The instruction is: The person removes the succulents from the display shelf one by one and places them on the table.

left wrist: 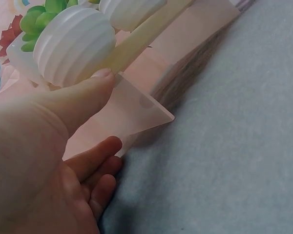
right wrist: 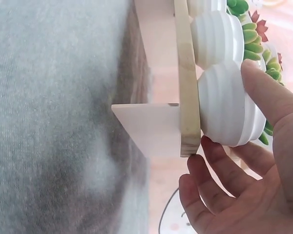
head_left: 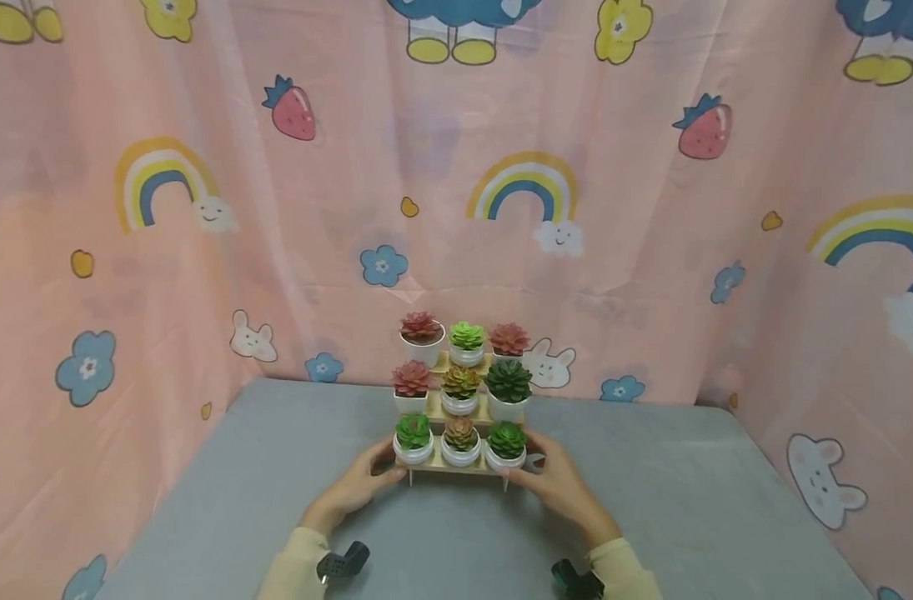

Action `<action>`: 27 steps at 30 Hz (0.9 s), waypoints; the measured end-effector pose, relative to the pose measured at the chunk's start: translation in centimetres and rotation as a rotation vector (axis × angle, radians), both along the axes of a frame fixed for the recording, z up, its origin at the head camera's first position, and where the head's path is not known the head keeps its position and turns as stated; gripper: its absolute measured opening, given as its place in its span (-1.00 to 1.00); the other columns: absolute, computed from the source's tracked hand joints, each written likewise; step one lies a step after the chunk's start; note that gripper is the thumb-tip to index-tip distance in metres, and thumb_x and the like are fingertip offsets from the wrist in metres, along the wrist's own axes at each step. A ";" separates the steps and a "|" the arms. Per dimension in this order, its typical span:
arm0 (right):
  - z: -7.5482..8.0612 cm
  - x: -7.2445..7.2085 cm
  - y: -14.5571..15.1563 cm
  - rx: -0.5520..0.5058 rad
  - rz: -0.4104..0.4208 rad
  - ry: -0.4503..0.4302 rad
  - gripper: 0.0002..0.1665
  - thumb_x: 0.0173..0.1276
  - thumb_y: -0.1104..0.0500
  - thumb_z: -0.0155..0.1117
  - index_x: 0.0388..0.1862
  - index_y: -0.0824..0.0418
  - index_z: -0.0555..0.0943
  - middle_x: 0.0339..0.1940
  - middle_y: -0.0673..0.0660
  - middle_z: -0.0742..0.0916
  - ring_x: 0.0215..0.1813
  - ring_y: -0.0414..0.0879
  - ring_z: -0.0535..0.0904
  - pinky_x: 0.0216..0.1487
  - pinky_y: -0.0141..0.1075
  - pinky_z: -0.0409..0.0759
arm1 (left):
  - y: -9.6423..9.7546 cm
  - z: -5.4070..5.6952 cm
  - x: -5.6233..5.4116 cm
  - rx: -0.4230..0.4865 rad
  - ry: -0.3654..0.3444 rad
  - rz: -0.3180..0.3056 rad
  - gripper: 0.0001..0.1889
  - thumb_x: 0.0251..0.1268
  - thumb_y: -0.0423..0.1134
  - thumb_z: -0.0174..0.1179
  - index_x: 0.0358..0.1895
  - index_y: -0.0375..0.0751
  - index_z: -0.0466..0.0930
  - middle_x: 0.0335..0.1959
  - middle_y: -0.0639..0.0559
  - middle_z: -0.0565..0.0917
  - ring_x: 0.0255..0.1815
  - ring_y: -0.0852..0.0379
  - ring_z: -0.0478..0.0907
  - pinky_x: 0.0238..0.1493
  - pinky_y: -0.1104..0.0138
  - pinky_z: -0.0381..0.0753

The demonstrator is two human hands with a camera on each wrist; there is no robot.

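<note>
A three-tier plant stand (head_left: pixel 456 468) with wooden shelves and pale leg panels stands on the table. Small potted artificial succulents in white pots fill its tiers in green, red and yellowish tones. My left hand (head_left: pixel 362 477) grips the stand's front left end. Its thumb lies at the end of the wooden shelf (left wrist: pixel 136 44), below a ribbed white pot (left wrist: pixel 75 46), with the other fingers beside the leg panel. The index finger is hidden. At the front right, my right hand (head_left: pixel 557 479) holds a green potted succulent (right wrist: pixel 224 105), thumb on one side of its pot and fingers on the other.
The grey table (head_left: pixel 276 533) extends around the stand. Close behind it hangs a pink printed curtain (head_left: pixel 456 275), which also runs along both sides. Dark wrist cameras are worn at both sleeves.
</note>
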State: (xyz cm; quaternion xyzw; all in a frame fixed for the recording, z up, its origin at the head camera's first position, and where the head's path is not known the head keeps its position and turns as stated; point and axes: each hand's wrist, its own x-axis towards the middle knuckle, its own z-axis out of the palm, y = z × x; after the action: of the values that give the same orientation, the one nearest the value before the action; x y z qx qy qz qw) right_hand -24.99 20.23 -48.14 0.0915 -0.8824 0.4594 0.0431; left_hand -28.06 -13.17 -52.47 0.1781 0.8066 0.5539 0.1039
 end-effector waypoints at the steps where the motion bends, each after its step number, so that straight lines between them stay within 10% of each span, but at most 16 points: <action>1: 0.0 -0.1 -0.1 -0.004 -0.003 0.002 -0.27 0.20 0.12 0.55 0.31 0.35 0.54 0.13 0.26 0.72 0.10 0.06 0.63 0.07 -0.02 0.61 | 0.0 0.0 0.0 -0.001 0.003 0.002 -0.25 0.46 -0.13 0.22 0.58 -0.30 0.12 0.45 -0.32 0.42 0.50 -0.31 0.29 0.50 -0.18 0.24; 15: -0.3 0.3 -0.1 -0.013 -0.022 -0.035 -0.28 0.10 0.12 0.62 0.22 0.35 0.60 0.06 0.18 0.75 0.03 -0.06 0.63 0.03 -0.13 0.60 | -0.2 -0.5 0.4 -0.012 -0.043 0.029 -0.22 0.40 -0.06 0.27 0.57 -0.25 0.17 0.44 -0.31 0.43 0.49 -0.34 0.31 0.48 -0.22 0.24; 27: 2.7 1.2 3.8 -0.016 0.076 -0.060 -0.14 0.17 0.13 0.56 0.37 0.45 0.44 0.22 0.36 0.65 0.08 0.01 0.61 0.13 -0.02 0.60 | 0.0 0.2 0.1 0.002 -0.024 0.022 -0.23 0.42 -0.07 0.26 0.57 -0.27 0.17 0.45 -0.32 0.43 0.49 -0.33 0.31 0.48 -0.23 0.24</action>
State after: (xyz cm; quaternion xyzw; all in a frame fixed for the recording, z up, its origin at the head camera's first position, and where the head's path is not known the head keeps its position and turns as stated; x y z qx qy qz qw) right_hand -23.83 24.03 -45.49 0.1110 -0.8755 0.4704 0.0000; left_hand -28.00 -13.14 -52.30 0.1626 0.8066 0.5580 0.1076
